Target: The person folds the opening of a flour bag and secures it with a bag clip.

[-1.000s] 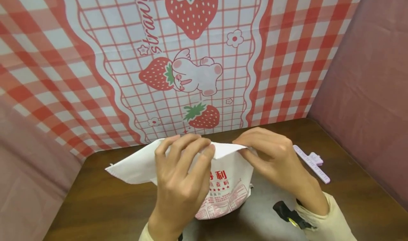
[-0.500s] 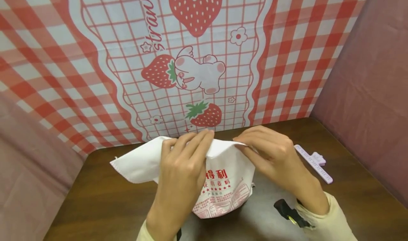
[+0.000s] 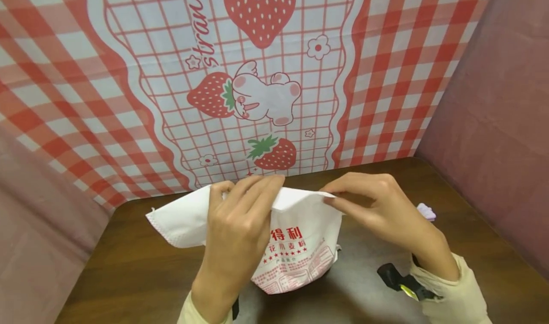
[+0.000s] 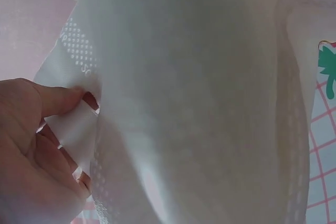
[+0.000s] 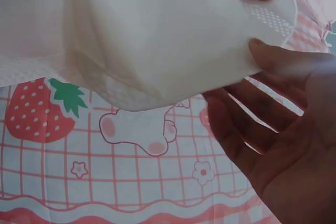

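A white flour bag (image 3: 296, 262) with red lettering stands on the table, its top folded over toward the front. My left hand (image 3: 238, 228) grips the folded top near its middle, fingers over the back. A loose white flap sticks out to the left past that hand. At the fold's right corner my right hand (image 3: 381, 205) pinches the edge between thumb and fingers. In the left wrist view the left thumb (image 4: 65, 98) presses on the bag's dotted edge. The right wrist view has the right thumb (image 5: 273, 59) on the near face of the bag, fingers behind it.
Beyond the right hand, a lilac clip (image 3: 426, 211) lies on the brown wooden table (image 3: 141, 276), mostly hidden by the wrist. A checked strawberry cloth (image 3: 386, 76) hangs at the back. Pink cloth (image 3: 493, 138) walls off both sides. A black strap (image 3: 407, 283) circles the right cuff.
My right wrist has shifted right and now covers most of the clip. The left hand has moved slightly left, with its fingers drawn closer together, and more of the red lettering shows.
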A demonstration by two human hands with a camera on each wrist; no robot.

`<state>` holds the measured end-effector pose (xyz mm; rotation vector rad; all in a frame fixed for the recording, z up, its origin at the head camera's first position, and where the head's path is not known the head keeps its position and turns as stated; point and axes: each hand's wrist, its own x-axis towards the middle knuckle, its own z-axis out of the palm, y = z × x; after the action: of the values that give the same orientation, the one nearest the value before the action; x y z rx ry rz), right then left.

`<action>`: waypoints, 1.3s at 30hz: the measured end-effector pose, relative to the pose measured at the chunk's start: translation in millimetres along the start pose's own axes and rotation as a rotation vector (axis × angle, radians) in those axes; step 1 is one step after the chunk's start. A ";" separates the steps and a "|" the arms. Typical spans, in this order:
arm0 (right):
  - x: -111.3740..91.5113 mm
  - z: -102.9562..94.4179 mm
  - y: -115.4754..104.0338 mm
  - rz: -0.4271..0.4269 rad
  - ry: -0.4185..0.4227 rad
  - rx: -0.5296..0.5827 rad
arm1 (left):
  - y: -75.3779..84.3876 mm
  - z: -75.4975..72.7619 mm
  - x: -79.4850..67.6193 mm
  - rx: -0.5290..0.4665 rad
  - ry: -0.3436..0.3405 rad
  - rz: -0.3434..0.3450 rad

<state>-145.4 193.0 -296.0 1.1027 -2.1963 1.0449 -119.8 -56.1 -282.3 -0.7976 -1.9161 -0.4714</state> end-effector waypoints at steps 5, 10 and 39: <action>1.4 3.8 2.3 -0.050 0.049 -0.023 | -3.2 -0.1 0.4 -0.002 0.028 0.032; -0.3 4.3 4.4 -0.046 0.018 -0.045 | -5.1 -0.6 1.2 -0.001 0.048 0.069; -1.1 -1.5 0.8 0.152 -0.151 -0.244 | -10.8 -14.0 2.4 -0.136 -0.064 0.103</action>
<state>-145.4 195.1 -296.2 0.9448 -2.4822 0.7471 -119.2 -71.7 -273.7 -1.0057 -1.9062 -0.5225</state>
